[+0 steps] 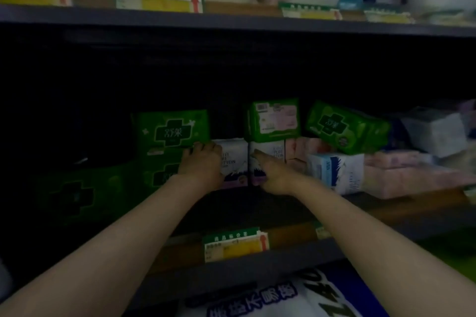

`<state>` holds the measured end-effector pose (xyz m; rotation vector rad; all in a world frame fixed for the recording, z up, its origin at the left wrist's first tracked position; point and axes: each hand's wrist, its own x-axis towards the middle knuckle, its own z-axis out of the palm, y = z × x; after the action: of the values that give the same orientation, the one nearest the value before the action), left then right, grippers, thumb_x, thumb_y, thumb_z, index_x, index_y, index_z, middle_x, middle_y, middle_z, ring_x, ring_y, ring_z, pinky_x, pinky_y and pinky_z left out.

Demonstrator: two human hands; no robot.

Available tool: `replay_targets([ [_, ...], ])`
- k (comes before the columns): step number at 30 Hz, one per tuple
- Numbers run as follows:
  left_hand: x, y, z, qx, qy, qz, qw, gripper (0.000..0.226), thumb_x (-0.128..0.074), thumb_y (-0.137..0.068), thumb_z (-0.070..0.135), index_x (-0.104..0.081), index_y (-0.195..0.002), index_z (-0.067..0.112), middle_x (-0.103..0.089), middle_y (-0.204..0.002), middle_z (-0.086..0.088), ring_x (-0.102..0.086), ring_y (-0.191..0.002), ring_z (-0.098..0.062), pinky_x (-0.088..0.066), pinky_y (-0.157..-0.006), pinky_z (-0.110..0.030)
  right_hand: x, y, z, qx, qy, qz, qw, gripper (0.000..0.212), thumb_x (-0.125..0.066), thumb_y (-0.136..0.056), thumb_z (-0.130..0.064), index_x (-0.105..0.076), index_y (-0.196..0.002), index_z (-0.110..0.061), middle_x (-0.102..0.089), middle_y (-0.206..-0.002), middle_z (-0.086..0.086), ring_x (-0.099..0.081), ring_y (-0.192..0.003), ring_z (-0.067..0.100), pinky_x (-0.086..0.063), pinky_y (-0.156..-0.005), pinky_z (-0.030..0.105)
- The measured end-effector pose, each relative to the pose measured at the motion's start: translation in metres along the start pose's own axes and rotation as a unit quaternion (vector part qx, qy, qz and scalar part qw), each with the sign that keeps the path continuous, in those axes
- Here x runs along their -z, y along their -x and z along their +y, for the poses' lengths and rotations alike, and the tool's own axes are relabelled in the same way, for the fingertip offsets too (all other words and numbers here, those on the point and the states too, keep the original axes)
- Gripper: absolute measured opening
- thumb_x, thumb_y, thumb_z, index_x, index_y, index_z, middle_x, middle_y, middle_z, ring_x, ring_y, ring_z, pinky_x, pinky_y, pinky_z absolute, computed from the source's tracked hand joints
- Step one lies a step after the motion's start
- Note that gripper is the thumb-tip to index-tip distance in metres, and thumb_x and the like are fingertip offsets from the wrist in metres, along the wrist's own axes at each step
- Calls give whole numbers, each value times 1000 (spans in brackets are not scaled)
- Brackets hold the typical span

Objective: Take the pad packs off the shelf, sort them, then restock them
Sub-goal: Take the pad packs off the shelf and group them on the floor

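Note:
Both my arms reach into a dark middle shelf. My left hand (202, 162) lies against a white pad pack (233, 159), fingers curled over its top left corner beside two stacked green pad packs (171, 134). My right hand (274, 175) touches a second white pad pack (269, 153) right beside the first, its fingers stretched forward along the front. A green pack (273, 119) stands on top of the white ones. Another green pack (346, 127) lies tilted on pink packs (306, 148) to the right.
A blue-and-white pack (334, 172) and pink packs (401, 175) fill the shelf's right part. A price tag (235, 244) sits on the shelf's front edge (283, 262). The upper shelf (231, 18) holds tissue and wipe packs. A dim green pack (74, 195) lies at the left.

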<state>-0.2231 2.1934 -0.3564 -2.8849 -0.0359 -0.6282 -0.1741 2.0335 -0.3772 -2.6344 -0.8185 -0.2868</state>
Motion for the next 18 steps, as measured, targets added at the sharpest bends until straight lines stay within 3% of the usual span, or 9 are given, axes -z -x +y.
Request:
replay_targets([
  [5, -12, -5, -11, -6, 10, -23, 1000, 63, -51, -93, 28, -20, -146, 15, -19, -154, -5, -14, -142, -24, -18, -112, -40, -12, -38, 5, 20, 67, -3, 998, 87, -57, -89, -3, 4, -150, -12, 6, -158, 4, -6, -145, 18, -11, -118, 29],
  [11, -4, -1, -36, -27, 41, 17, 999, 68, -52, -92, 26, -15, -148, 16, -21, -153, -2, -20, -139, -20, -20, -111, -37, -36, -85, -21, 8, 96, 38, 995, 99, -69, -81, -12, 1, -150, -14, -9, -157, 5, -16, -142, 23, -20, -115, 39],
  [15, -4, -1, -38, -41, 72, 21, 996, 83, -61, -86, 30, -8, -149, 19, -18, -154, 0, -19, -140, -18, -17, -112, -36, -26, -74, -28, 34, 144, 119, 982, 100, -73, -78, -22, -3, -150, -20, -20, -148, 11, -28, -132, 30, -28, -105, 39],
  [18, -5, -6, -25, -43, 103, -2, 994, 99, -69, -79, 41, -2, -149, 23, -13, -156, 1, -17, -141, -22, -17, -112, -39, -8, -49, -19, 24, 184, 100, 977, 97, -74, -78, -19, -9, -150, -21, -21, -148, 13, -31, -130, 33, -29, -104, 38],
])
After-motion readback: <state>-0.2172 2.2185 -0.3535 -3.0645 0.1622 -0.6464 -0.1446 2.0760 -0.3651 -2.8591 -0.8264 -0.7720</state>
